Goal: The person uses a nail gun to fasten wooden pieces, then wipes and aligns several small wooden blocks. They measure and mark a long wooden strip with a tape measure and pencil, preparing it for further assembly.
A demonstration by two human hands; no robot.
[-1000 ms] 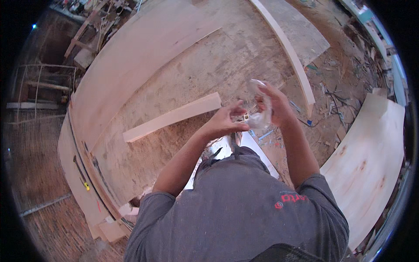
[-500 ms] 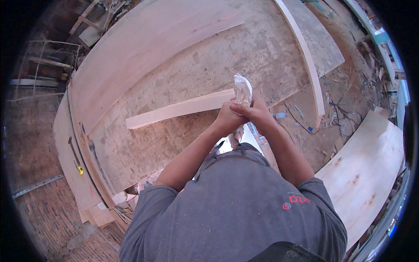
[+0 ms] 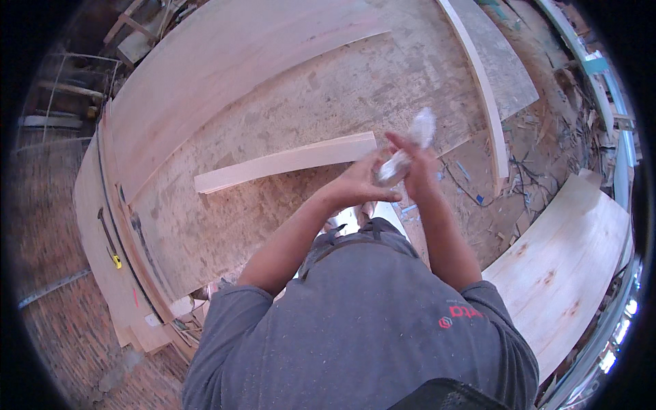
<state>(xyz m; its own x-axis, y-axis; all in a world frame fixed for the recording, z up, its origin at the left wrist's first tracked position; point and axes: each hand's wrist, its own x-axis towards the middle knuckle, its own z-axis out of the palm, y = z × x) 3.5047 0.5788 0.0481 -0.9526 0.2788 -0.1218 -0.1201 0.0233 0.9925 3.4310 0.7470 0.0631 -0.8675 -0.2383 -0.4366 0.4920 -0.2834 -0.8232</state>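
In front of my waist, both hands are at a white crumpled bundle (image 3: 394, 169), perhaps plastic or cloth; motion blur hides its exact kind. My right hand (image 3: 419, 167) is closed around its middle, and the upper end sticks out past the fingers. Beside the lower end is my left hand (image 3: 357, 183), open, its thumb stretched away from the curved fingers. A pale wooden strip (image 3: 287, 160) lies just beyond my left hand on a large worn board (image 3: 328, 89).
A long pale batten (image 3: 482, 89) crosses the board on the right. A curved plywood sheet (image 3: 239, 61) covers the far left; another panel (image 3: 560, 266) lies at the right. A hammer (image 3: 105, 229) and a yellow tape measure (image 3: 117, 262) rest on the left edge. Scraps litter the right-hand ground.
My hands have come apart from their clasp around the white bundle. The bundle has tilted to the right with my right hand, and my left hand has opened.
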